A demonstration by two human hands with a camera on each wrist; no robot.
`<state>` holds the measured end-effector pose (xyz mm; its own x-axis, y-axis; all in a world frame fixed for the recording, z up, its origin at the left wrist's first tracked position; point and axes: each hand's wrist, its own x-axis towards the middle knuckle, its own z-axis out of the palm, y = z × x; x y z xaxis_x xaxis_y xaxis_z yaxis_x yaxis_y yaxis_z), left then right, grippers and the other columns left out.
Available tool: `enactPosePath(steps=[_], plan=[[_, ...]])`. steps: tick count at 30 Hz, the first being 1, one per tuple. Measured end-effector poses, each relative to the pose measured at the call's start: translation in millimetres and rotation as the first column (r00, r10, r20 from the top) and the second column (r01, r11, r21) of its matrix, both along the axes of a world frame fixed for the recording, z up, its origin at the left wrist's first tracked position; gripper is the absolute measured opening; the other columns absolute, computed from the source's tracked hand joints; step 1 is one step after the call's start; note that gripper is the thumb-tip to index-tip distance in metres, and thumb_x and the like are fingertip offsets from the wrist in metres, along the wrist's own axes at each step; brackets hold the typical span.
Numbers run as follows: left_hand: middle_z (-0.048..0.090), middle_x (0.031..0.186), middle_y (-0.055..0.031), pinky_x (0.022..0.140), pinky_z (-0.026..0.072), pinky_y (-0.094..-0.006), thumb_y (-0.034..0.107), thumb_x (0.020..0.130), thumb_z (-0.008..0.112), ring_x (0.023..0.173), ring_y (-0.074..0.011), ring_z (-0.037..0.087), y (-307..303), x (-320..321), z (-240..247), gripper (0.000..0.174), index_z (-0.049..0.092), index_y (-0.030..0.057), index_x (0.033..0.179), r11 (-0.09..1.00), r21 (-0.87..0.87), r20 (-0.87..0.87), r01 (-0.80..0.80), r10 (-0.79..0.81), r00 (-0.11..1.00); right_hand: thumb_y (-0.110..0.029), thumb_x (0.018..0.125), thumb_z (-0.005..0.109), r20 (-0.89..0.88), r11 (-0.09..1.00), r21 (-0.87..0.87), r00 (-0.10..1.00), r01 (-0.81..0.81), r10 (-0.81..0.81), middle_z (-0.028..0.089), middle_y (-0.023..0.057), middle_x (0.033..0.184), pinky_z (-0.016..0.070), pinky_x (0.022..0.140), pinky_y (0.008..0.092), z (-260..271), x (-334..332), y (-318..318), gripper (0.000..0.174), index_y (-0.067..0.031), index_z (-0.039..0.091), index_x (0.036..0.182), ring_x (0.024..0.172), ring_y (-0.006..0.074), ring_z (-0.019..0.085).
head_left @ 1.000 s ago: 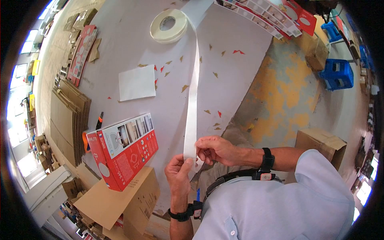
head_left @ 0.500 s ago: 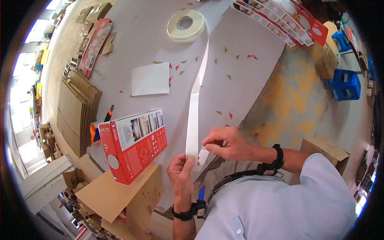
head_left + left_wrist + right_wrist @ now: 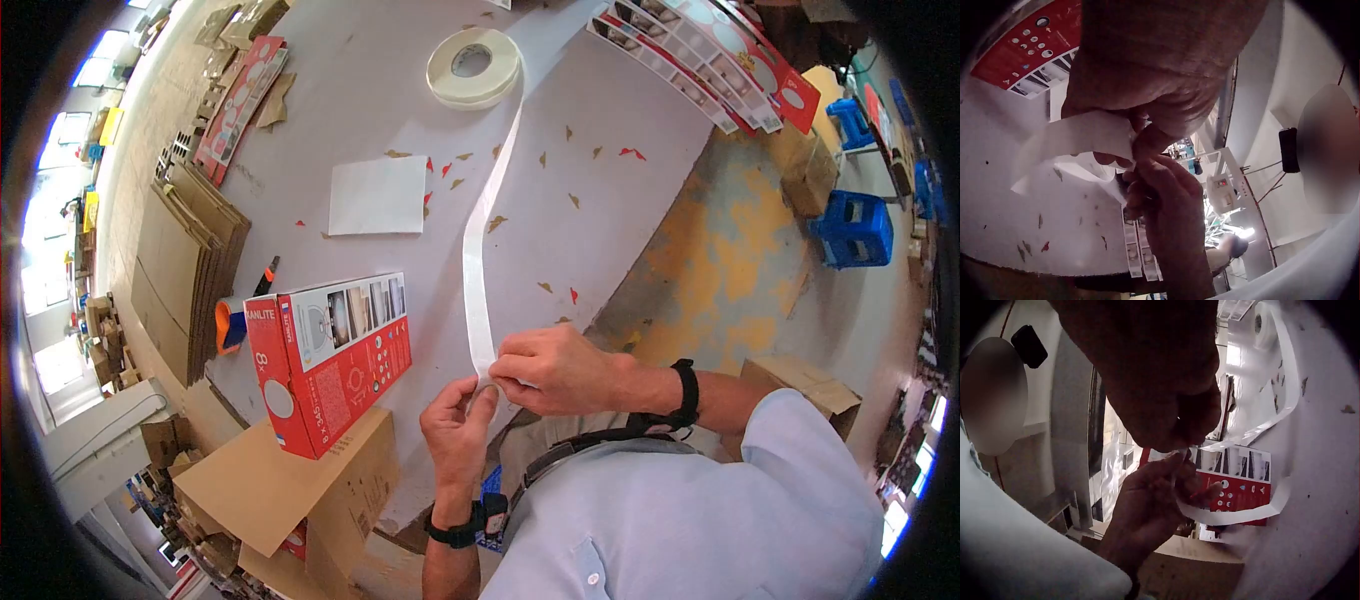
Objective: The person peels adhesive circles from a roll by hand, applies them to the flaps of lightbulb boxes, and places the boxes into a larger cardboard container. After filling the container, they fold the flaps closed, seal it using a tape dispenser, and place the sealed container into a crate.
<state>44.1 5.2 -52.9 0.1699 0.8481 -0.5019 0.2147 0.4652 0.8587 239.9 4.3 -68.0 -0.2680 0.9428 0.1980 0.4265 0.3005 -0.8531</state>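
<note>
Near red box [image 3: 340,375], left grip [image 3: 456,430], right grip [image 3: 562,370] pinching white tape [image 3: 475,270], white sheet [image 3: 377,197] beyond

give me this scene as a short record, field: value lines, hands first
left hand: grips the strip
right hand: pinches the strip beside the left hand
strip: white, running from the hands to the roll
roll: on the table
box: red and white, left of the strip
sheet: white, on the table
</note>
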Motion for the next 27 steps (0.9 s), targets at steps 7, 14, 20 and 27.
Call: enactPosePath(steps=[7, 14, 20, 27], plan=[[0.064, 0.084, 0.0004, 0.066, 0.0449, -0.0222, -0.002, 0.086, 0.070, 0.078, -0.0066, 0.056, -1.1, -0.6, -2.3, 0.012, 0.068, -0.0024, 0.098, 0.976, 0.143, -0.167, 0.166, -0.142, 0.976, -0.012, 0.081, 0.067, 0.023, 0.990, -0.101, 0.994, -0.101, 0.104, 0.061, 0.0125, 0.074, 0.0524, 0.059, 0.0421, -1.0, 2.8, 3.7, 0.012, -0.0025, 0.061, 0.077, 0.065, 0.0328, 0.064], [0.062, 0.089, -0.0012, 0.064, 0.0434, -0.0223, -0.008, 0.082, 0.070, 0.081, -0.0079, 0.056, 0.9, -14.4, -6.1, 0.016, 0.067, -0.0015, 0.096, 0.941, 0.206, -0.030, 0.269, -0.269, 0.963, -0.001, 0.077, 0.071, -0.279, 0.936, -0.274, 0.950, -0.223, 0.144, 0.066, 0.0099, 0.072, 0.0508, 0.056, 0.0306, -2.3, 11.2, 9.9, 0.006, -0.0006, 0.067, 0.082, 0.060, 0.0185, 0.064], [0.065, 0.098, -0.0065, 0.077, 0.0482, -0.0246, -0.009, 0.082, 0.072, 0.095, -0.0123, 0.059, -5.8, -18.1, -9.5, 0.019, 0.068, -0.0019, 0.099, 0.982, 0.076, 0.111, 0.173, -0.181, 0.977, -0.001, 0.078, 0.069, -0.343, 0.925, -0.314, 0.934, -0.216, 0.101, 0.065, 0.0093, 0.067, 0.0503, 0.055, 0.0291, -4.1, 10.8, 6.0, 0.004, 0.0003, 0.067, 0.081, 0.059, 0.0143, 0.063], [0.068, 0.104, -0.0089, 0.091, 0.0485, -0.0318, -0.006, 0.083, 0.072, 0.110, -0.0211, 0.062, -6.2, -20.0, -12.5, 0.019, 0.070, -0.0023, 0.101, 0.973, 0.076, 0.031, 0.218, -0.221, 0.975, -0.002, 0.078, 0.067, -0.355, 0.901, -0.376, 0.932, -0.214, 0.073, 0.060, 0.0057, 0.063, 0.0455, 0.052, 0.0279, -3.1, 10.9, 7.7, 0.004, 0.0005, 0.065, 0.080, 0.057, 0.0092, 0.054]])
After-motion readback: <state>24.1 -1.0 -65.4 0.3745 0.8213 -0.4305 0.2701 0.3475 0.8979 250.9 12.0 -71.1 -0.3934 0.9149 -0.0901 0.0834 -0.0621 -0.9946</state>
